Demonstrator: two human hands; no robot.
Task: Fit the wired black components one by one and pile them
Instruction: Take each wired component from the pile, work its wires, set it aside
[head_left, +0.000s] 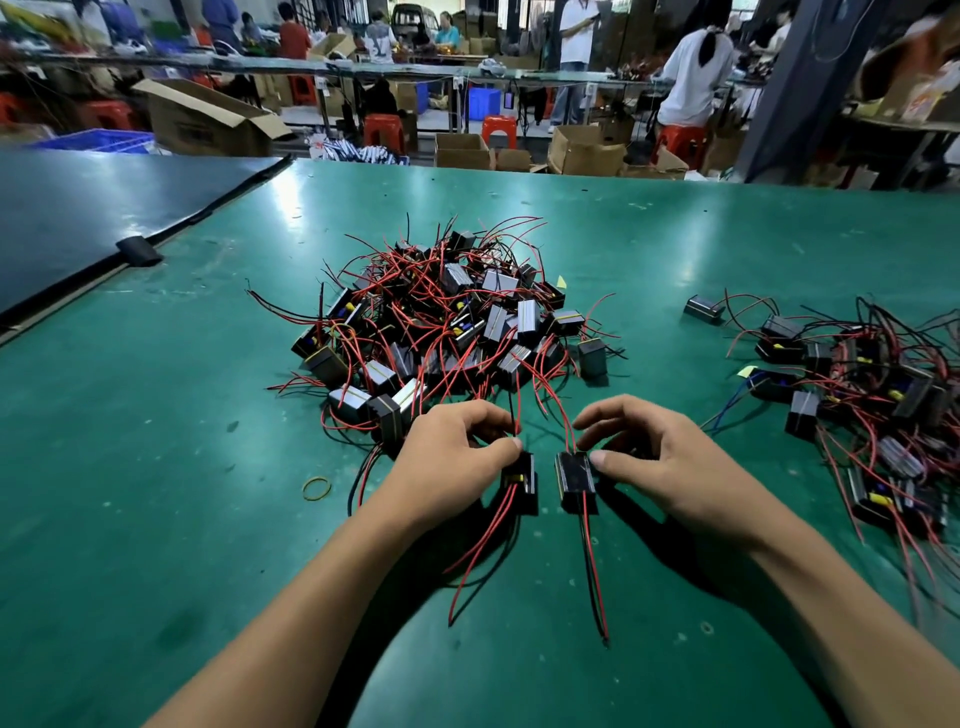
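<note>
Just on the near side of the big heap of black parts and red wire, the person has two pieces pulled out onto the green table. The left hand pinches the far end of an open black box between thumb and curled fingers. The right hand pinches a closed black block the same way.

The two pieces lie side by side, close but not touching. Each has its long axis running from the heap toward the person. The box is on the left with its open face turned toward the block, and a yellow part shows inside it. Red and black wires trail from their near ends toward the person, and more red wire runs from the far ends back toward the heap.

To my eye, fitting them means closing that narrow gap sideways, each hand bringing in its own piece. The loose wires between them look likely to get caught.

Well to the right of the heap lies a second pile of the same wired parts, probably the finished ones. A rubber band lies near the heap's near-left side. Beyond the heap, past the table edge, stand cardboard boxes, and I cannot tell what is in them.
</note>
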